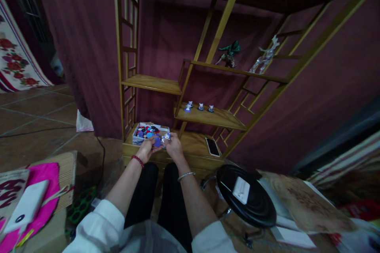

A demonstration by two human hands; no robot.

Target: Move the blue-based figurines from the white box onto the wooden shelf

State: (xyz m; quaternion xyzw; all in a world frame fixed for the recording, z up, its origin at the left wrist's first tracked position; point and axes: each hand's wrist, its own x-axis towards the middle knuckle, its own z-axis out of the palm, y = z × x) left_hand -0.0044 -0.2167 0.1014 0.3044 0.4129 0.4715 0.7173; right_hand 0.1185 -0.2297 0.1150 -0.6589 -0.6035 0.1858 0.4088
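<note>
My left hand point(147, 150) is closed on a round purple base point(157, 141), held just in front of the box. Beside it, my right hand point(174, 147) pinches a small white and purple figurine point(167, 136). The two pieces are close together; I cannot tell whether they touch. Behind my hands, a white cardboard box point(137, 140) on the bottom shelf holds several red, blue and black pieces. Several small figurines on round bases, among them a purple-based figurine point(187, 108), stand on the middle shelf point(212, 118).
A phone point(213, 147) lies on the bottom shelf to the right. Higher up stand a dark green figure point(230, 53) and a clear deer figure point(266, 56). A black round stool point(252, 199) is at my right. A white power bank point(28, 205) lies on pink cloth at my left.
</note>
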